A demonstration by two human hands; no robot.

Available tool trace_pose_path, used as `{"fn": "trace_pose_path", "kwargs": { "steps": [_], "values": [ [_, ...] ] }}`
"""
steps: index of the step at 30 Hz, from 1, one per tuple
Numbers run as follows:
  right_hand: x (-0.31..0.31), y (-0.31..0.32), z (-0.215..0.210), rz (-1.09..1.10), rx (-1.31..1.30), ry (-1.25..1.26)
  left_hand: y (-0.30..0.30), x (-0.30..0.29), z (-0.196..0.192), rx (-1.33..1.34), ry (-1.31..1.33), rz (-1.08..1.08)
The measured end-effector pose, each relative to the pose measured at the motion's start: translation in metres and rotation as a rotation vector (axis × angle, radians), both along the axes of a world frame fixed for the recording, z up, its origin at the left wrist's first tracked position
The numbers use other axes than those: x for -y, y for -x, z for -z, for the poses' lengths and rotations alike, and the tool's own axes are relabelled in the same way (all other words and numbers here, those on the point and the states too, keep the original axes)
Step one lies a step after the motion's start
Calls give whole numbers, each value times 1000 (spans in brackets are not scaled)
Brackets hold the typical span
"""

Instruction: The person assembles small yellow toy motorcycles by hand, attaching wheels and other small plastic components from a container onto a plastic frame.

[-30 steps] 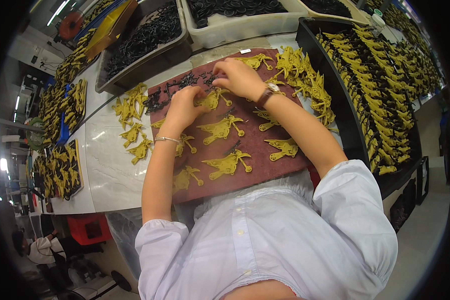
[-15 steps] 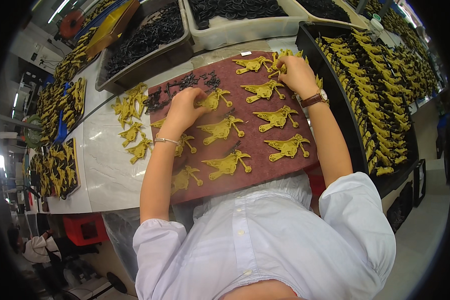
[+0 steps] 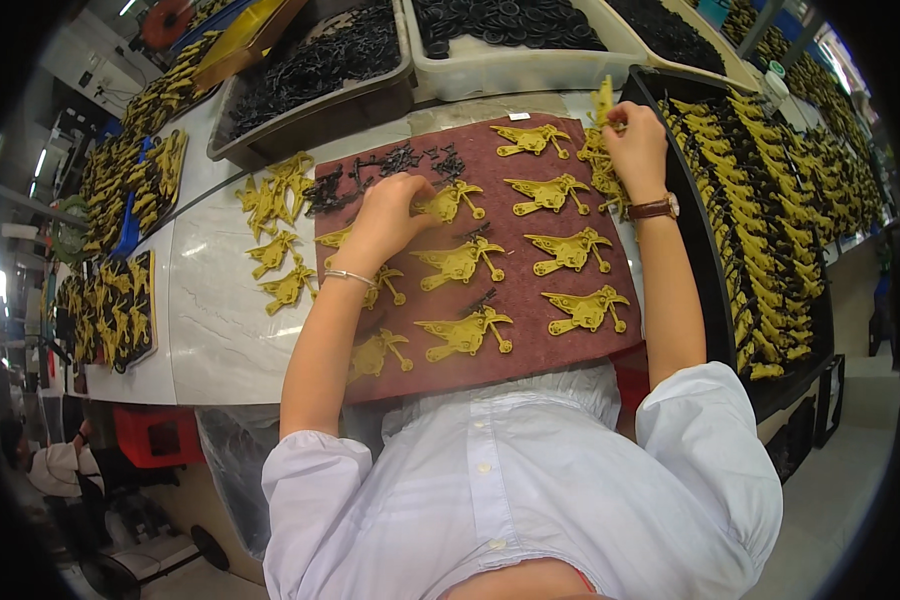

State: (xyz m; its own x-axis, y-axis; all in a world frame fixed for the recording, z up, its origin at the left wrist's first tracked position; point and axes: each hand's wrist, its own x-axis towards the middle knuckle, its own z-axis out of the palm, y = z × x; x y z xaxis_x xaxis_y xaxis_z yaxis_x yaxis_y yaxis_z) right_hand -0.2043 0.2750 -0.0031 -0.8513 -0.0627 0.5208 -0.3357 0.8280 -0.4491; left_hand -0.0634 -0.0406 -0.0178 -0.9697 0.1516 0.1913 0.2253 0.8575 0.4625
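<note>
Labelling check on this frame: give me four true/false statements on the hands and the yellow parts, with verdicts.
1. The left hand rests on a yellow plastic bird-shaped part on the dark red felt mat. True.
2. The right hand lies flat at mat centre. False: it is at the mat's far right edge, on a cluster of yellow parts.
3. The right wrist wears a brown-strapped watch. True.
4. The mat is bare. False: yellow parts lie in rows.

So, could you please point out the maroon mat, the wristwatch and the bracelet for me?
maroon mat (image 3: 530, 300), head view, bare patch near its middle.
wristwatch (image 3: 656, 208), head view, brown strap on the right wrist.
bracelet (image 3: 349, 277), head view, thin band across the left wrist.
</note>
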Motion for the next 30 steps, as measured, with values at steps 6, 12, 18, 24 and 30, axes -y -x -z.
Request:
{"fn": "trace_pose_path", "kwargs": {
  "steps": [6, 12, 18, 24, 30],
  "values": [
    [-12, 24, 18, 125, -85, -230, -7, -6, -8, -50, 42, 1],
    [-5, 23, 18, 161, -156, -279, -12, 15, -9, -58, -93, 18],
    [-6, 14, 4, 65, -95, -215, -13, 71, -18, -234, 45, -288],
    [5, -5, -28, -176, -87, 16, -12, 118, 4, -202, 145, -441],
    [2, -45, -62, -256, -126, 195, 10, 118, 7, -33, 252, -411]
  ]
}}
